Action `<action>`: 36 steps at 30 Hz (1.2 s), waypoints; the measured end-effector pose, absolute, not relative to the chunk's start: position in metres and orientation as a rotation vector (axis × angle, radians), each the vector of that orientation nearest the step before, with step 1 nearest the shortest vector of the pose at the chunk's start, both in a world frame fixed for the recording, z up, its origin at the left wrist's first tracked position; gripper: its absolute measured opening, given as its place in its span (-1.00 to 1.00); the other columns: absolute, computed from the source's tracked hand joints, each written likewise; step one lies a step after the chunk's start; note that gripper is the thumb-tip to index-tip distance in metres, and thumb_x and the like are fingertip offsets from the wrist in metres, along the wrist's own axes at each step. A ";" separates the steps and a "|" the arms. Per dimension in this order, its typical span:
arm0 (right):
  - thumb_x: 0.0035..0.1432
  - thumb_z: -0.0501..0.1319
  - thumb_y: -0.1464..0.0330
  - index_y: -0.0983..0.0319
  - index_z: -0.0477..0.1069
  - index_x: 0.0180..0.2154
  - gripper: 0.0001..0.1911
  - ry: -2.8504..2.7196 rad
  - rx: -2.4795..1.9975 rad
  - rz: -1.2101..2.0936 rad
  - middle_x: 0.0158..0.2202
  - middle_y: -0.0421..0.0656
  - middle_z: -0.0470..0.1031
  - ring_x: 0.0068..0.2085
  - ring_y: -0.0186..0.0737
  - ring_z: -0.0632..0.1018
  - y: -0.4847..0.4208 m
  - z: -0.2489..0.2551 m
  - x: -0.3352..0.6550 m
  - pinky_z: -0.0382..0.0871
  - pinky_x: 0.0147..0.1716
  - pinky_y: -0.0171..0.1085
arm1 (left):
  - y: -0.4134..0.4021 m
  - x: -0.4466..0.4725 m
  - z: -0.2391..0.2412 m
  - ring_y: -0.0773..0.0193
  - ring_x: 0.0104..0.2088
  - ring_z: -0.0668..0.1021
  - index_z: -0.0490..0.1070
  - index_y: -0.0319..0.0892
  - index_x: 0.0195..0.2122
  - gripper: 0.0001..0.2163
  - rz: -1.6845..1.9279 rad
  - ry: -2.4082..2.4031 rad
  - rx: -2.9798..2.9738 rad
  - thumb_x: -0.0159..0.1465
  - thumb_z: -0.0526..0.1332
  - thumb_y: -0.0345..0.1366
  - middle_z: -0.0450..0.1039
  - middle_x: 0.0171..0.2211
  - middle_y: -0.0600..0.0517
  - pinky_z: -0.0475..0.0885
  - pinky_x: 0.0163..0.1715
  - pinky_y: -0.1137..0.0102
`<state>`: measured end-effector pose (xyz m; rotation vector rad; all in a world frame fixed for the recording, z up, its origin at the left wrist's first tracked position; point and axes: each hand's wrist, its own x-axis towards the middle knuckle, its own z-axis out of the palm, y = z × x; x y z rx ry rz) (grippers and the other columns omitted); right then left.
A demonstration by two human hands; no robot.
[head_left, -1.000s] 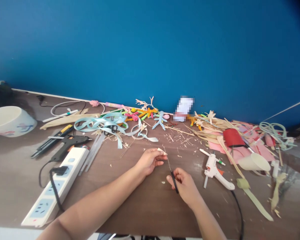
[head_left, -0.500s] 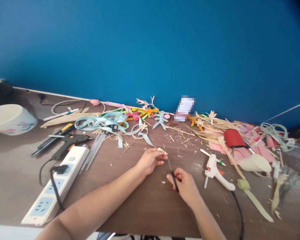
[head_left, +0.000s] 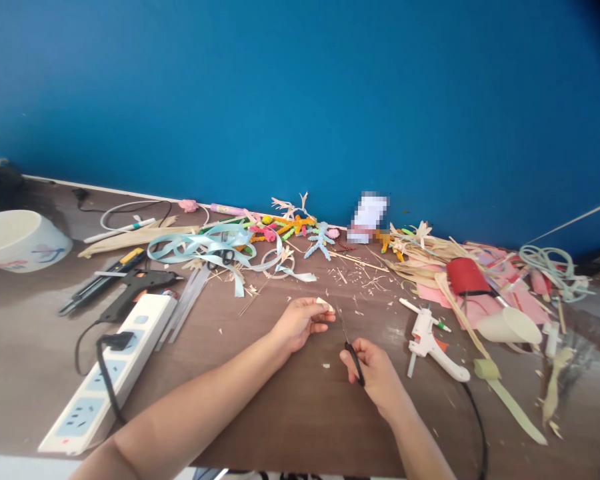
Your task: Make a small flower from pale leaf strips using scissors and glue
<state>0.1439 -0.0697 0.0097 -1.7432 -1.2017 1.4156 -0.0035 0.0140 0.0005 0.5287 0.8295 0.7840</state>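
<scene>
My left hand [head_left: 303, 323] pinches a small cream-coloured piece [head_left: 325, 305], perhaps husk or paper, between thumb and fingers above the table. In my right hand [head_left: 373, 373] is a pair of scissors [head_left: 354, 363] with black handles, its blades pointing up and away from me. The blade tips are just right of the cream piece, a small gap apart from it. A tiny pale scrap [head_left: 325, 365] lies on the table below, between the two hands.
A white power strip [head_left: 130, 363], a black glue gun [head_left: 140, 287] and light-blue ribbon [head_left: 205, 243] lie to the left. On the right are a white glue gun [head_left: 430, 347], a red cup [head_left: 467, 277] and husk strips [head_left: 517, 410]. Cut scraps [head_left: 365, 280] litter the middle.
The scissors and my right hand have moved slightly right and down, away from the cream piece. My left hand has hardly moved. The ribbon's end now lies farther from my left hand.
</scene>
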 end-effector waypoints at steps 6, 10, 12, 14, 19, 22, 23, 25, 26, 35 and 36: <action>-0.13 0.22 0.13 0.21 0.15 -0.56 -0.67 -1.205 -1.742 1.455 -0.72 -0.32 0.26 -0.65 -0.41 0.22 -0.069 0.025 0.161 0.00 -0.61 -0.39 | 0.010 -0.003 -0.001 0.32 -0.47 0.54 0.37 -0.29 -0.53 -0.84 0.707 0.828 0.682 -0.07 0.28 -0.30 0.49 -0.46 -0.05 0.33 -0.63 0.59; -0.10 0.17 0.09 0.22 0.18 -0.55 -0.66 -1.277 -1.609 1.684 -0.76 -0.30 0.27 -0.66 -0.40 0.19 -0.072 0.041 0.186 -0.05 -0.60 -0.37 | 0.008 -0.002 -0.003 0.35 -0.53 0.52 0.35 -0.29 -0.56 -0.82 0.666 0.798 0.812 -0.08 0.29 -0.28 0.48 -0.52 -0.03 0.33 -0.63 0.58; -0.10 0.16 0.08 0.22 0.19 -0.54 -0.66 -1.301 -1.567 1.790 -0.77 -0.30 0.26 -0.67 -0.40 0.17 -0.075 0.047 0.197 -0.07 -0.60 -0.37 | 0.007 -0.002 -0.002 0.37 -0.56 0.50 0.35 -0.28 -0.57 -0.82 0.630 0.777 0.860 -0.09 0.30 -0.28 0.46 -0.56 -0.01 0.33 -0.64 0.58; -0.10 0.16 0.09 0.23 0.20 -0.54 -0.67 -1.307 -1.568 1.856 -0.77 -0.30 0.27 -0.67 -0.41 0.16 -0.076 0.049 0.205 -0.08 -0.60 -0.37 | 0.007 -0.004 -0.001 0.39 -0.57 0.48 0.36 -0.28 -0.57 -0.82 0.597 0.746 0.900 -0.09 0.30 -0.28 0.43 -0.58 0.01 0.33 -0.65 0.58; -0.08 0.16 0.13 0.24 0.22 -0.54 -0.69 -1.261 -1.536 1.962 -0.78 -0.31 0.26 -0.69 -0.43 0.15 -0.079 0.045 0.215 -0.10 -0.63 -0.39 | 0.008 -0.007 0.002 0.41 -0.60 0.44 0.39 -0.26 -0.55 -0.85 0.538 0.691 0.990 -0.08 0.29 -0.28 0.40 -0.61 0.04 0.33 -0.64 0.57; -0.04 0.16 0.15 0.25 0.24 -0.53 -0.71 -1.241 -1.506 1.981 -0.78 -0.30 0.28 -0.70 -0.45 0.15 -0.081 0.041 0.217 -0.11 -0.64 -0.39 | 0.008 -0.008 0.002 0.41 -0.59 0.44 0.41 -0.26 -0.56 -0.86 0.516 0.682 1.010 -0.08 0.29 -0.29 0.40 -0.61 0.04 0.33 -0.63 0.56; -0.03 0.16 0.15 0.25 0.24 -0.53 -0.71 -1.232 -1.501 1.982 -0.78 -0.30 0.28 -0.70 -0.45 0.15 -0.082 0.040 0.218 -0.11 -0.64 -0.39 | 0.007 -0.008 0.002 0.41 -0.59 0.44 0.41 -0.26 -0.56 -0.87 0.511 0.676 1.017 -0.07 0.29 -0.30 0.41 -0.61 0.04 0.33 -0.62 0.56; -0.04 0.16 0.15 0.26 0.24 -0.53 -0.70 -1.216 -1.507 1.982 -0.78 -0.30 0.28 -0.70 -0.45 0.15 -0.083 0.039 0.219 -0.11 -0.65 -0.39 | 0.007 -0.008 0.002 0.42 -0.59 0.44 0.42 -0.26 -0.55 -0.88 0.505 0.668 1.026 -0.07 0.28 -0.31 0.41 -0.61 0.04 0.32 -0.61 0.57; -0.05 0.16 0.15 0.26 0.25 -0.53 -0.70 -1.212 -1.511 1.982 -0.78 -0.30 0.28 -0.70 -0.45 0.15 -0.083 0.039 0.219 -0.11 -0.65 -0.39 | 0.007 -0.008 0.002 0.42 -0.58 0.44 0.43 -0.26 -0.54 -0.88 0.502 0.665 1.029 -0.06 0.28 -0.31 0.41 -0.61 0.04 0.32 -0.61 0.57; -0.05 0.16 0.13 0.28 0.25 -0.53 -0.67 -1.238 -1.472 2.033 -0.78 -0.28 0.28 -0.72 -0.48 0.15 -0.080 0.045 0.219 -0.14 -0.68 -0.41 | 0.008 -0.008 0.002 0.43 -0.59 0.43 0.42 -0.28 -0.58 -0.87 0.475 0.648 1.042 -0.08 0.29 -0.31 0.41 -0.61 0.04 0.32 -0.59 0.55; -0.05 0.17 0.12 0.29 0.24 -0.53 -0.66 -1.244 -1.465 2.035 -0.78 -0.28 0.28 -0.72 -0.49 0.15 -0.079 0.045 0.219 -0.14 -0.69 -0.41 | 0.008 -0.008 0.002 0.42 -0.59 0.44 0.42 -0.28 -0.58 -0.86 0.476 0.654 1.037 -0.09 0.29 -0.31 0.41 -0.61 0.04 0.32 -0.59 0.55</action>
